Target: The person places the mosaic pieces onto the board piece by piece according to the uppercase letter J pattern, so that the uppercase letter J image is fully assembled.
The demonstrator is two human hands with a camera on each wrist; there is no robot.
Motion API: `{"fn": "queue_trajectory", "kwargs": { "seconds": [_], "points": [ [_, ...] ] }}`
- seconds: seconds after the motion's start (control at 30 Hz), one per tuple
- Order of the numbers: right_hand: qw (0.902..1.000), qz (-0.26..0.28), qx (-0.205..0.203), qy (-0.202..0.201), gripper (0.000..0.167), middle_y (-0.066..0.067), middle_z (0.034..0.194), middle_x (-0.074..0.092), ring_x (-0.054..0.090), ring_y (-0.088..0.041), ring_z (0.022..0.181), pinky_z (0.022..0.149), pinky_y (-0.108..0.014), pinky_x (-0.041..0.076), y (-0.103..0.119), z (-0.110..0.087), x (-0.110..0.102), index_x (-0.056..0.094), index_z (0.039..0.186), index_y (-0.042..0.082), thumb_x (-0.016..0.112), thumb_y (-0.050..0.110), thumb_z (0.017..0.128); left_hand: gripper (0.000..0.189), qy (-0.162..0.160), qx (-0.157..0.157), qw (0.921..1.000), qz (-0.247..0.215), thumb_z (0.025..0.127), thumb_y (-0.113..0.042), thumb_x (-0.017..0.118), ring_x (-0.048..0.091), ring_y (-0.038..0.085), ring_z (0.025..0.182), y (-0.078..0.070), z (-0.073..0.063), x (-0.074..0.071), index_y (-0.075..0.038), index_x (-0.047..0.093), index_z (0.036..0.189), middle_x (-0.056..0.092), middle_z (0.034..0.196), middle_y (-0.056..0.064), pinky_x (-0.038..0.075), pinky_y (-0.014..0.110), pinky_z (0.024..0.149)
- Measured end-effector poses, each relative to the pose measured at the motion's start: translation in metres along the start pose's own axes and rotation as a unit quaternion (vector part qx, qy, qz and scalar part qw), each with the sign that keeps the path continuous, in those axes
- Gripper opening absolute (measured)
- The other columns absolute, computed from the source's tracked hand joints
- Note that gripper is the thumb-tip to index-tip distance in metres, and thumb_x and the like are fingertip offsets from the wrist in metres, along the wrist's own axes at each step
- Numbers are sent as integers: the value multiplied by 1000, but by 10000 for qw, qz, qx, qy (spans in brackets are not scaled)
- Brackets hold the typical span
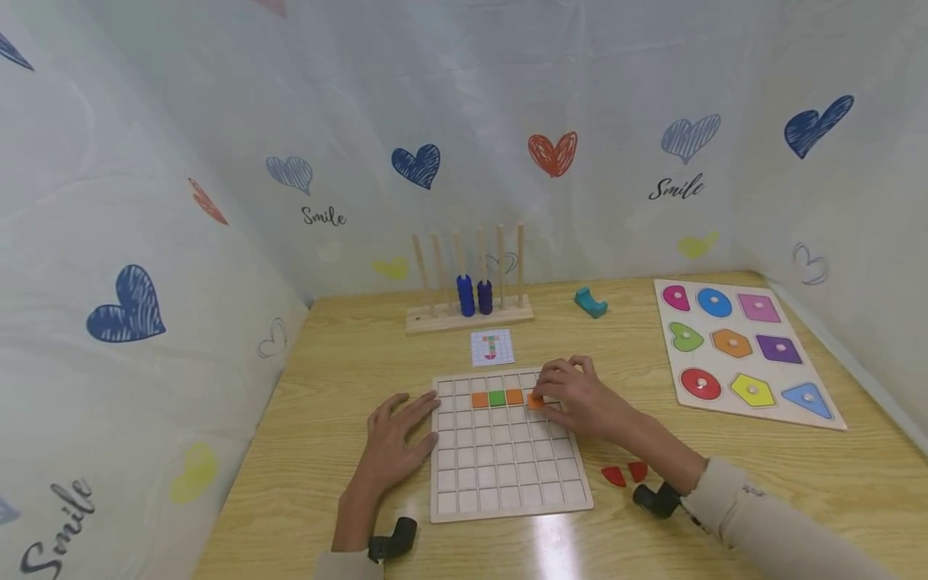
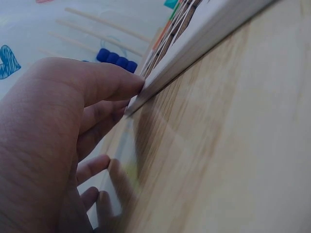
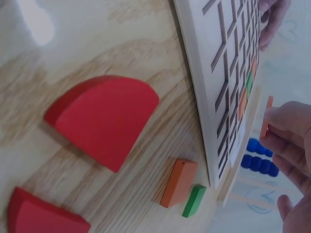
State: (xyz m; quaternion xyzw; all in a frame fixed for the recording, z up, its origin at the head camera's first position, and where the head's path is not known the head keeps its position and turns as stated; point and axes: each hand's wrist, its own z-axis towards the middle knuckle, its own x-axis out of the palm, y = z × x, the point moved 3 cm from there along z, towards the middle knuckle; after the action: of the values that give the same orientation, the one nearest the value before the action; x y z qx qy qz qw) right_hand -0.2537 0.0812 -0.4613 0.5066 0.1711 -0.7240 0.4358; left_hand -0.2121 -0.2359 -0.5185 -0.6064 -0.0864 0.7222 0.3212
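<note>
A wooden grid board [image 1: 507, 475] lies on the table. Along its second row sit an orange tile [image 1: 480, 399], a green tile [image 1: 496, 398] and another orange tile [image 1: 514, 396]. My right hand [image 1: 587, 403] pinches a square orange tile [image 3: 267, 116] between thumb and fingers at the row's right end, above the board. My left hand [image 1: 395, 443] touches the board's left edge with thumb and fingertips; the fingers are slightly bent. Behind the board lies a pattern card [image 1: 492, 347] with a coloured J-like shape.
Right of the board are two red quarter-circle pieces [image 3: 107, 116], a loose orange tile [image 3: 180, 183] and a green tile [image 3: 194, 200]. A peg stand [image 1: 471, 319] with blue beads, a teal object [image 1: 590, 303] and a shape puzzle [image 1: 732, 374] stand farther out.
</note>
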Motion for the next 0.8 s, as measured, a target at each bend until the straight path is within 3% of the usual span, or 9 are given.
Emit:
{"fn": "queue_trajectory", "kwargs": {
  "seconds": [0.5,0.8],
  "points": [
    [9993,223,-298,-35,18,2,94,70,58,-21,102,88,-50,33,7,6,11,76,93,10,86,11,78,53,-12,34,10000,29,90,-28,67,35,37,139,0,-2,0,-21,59,142,50,150,-6,17,63,108],
    [9972,307,-586,-340,18,2,92,69,58,-20,98,85,-50,33,11,11,15,75,90,11,86,10,77,53,-23,14,10000,55,91,-29,66,34,37,140,-1,-1,-1,-21,58,143,49,151,-7,17,62,108]
  ]
}}
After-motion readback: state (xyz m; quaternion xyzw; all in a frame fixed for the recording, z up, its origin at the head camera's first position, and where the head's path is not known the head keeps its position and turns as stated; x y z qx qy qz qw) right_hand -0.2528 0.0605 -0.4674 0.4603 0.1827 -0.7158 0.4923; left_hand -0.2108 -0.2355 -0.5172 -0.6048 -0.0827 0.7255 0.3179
